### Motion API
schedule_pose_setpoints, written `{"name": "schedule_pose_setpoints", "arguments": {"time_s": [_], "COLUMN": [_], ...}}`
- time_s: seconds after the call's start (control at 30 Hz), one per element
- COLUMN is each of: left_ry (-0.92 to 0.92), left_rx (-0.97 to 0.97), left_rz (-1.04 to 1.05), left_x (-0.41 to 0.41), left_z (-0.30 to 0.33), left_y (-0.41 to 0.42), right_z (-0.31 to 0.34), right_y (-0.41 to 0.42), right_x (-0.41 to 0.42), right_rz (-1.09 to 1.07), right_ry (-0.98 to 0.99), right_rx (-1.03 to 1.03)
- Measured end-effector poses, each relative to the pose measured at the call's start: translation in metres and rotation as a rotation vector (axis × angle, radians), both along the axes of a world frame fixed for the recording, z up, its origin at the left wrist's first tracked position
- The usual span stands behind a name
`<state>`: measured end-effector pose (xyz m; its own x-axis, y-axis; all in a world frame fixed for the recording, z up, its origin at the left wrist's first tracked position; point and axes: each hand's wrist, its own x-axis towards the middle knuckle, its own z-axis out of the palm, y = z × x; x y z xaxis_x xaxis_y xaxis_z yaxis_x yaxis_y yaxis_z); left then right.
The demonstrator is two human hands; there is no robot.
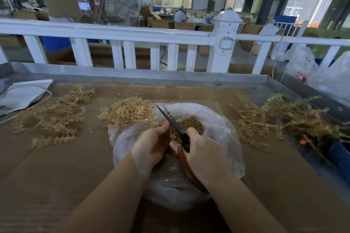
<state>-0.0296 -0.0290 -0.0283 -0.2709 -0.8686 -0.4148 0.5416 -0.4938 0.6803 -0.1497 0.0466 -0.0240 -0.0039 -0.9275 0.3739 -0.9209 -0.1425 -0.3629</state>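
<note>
Brown cardboard (56,176) covers a metal-rimmed table (170,76), with a white fence (113,34) and a factory hall behind it. Near the table's 6 o'clock edge sits a clear bag (223,119), open and holding small amber pieces (195,124). The right hand (204,155) grips the scissors (176,125) by their red-brown handle, fingers clenched round it. The dark blades stand slightly apart over the bag, tips pointing to 11 o'clock. The left hand (151,142) lies at 9 o'clock of the blades, fingers curled at the bag's mouth; what they grasp cannot be told. Amber sprigs (126,111) lie in piles around the bag at 9, 11 and 3 o'clock.
</note>
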Motion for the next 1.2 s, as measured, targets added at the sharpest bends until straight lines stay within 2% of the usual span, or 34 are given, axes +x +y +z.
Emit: {"name": "schedule_pose_setpoints", "arguments": {"time_s": [0.37, 1.0, 1.2], "left_ry": [0.029, -0.034, 0.090], "left_rx": [-0.027, -0.127, -0.190], "left_rz": [-0.010, -0.009, -0.024], "left_x": [0.001, 0.000, 0.001], "left_z": [-0.002, -0.006, -0.008], "left_y": [-0.002, 0.001, 0.005], "right_z": [-0.003, -0.003, -0.004], "right_y": [-0.007, -0.014, -0.012], "right_x": [0.002, -0.002, -0.006], "right_rz": [0.021, -0.003, -0.080], "right_ry": [-0.047, -0.117, -0.158], "right_rx": [-0.011, 0.012, -0.075]}}
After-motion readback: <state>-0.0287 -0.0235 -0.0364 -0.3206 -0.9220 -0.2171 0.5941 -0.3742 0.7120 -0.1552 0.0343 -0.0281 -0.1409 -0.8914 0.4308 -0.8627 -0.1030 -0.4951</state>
